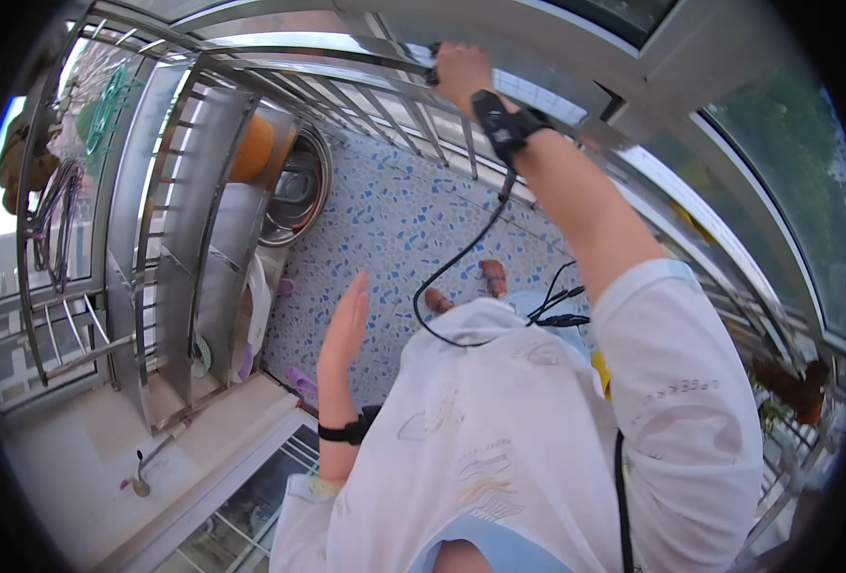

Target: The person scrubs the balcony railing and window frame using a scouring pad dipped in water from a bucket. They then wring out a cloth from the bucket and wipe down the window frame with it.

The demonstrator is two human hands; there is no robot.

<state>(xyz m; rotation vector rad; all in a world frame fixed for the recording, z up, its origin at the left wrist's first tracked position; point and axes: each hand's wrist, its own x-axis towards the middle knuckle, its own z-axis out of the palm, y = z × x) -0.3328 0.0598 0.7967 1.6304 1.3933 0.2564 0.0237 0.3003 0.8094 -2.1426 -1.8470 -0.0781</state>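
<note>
My right hand (463, 74) reaches out to the window side, its fingers curled closed at the metal window frame (308, 42). A small dark piece (432, 63) juts out beside the fingers; I cannot make out what it is. Close below that hand runs a metal railing (423, 129) with slanting bars. My left hand (346, 320) hangs over the speckled floor, fingers stretched out together, holding nothing. Both wrists wear black straps, and a black cable (456, 256) loops from the right one down to my shirt.
On the left stands a tall metal shelf rack (179, 220) with an orange item (253, 151). Metal basins (300, 186) sit beside it on the blue-flecked floor (385, 191). Lilac slippers (301, 380) lie near a ledge with a tap (140, 485). Green hangers (109, 107) hang at far left.
</note>
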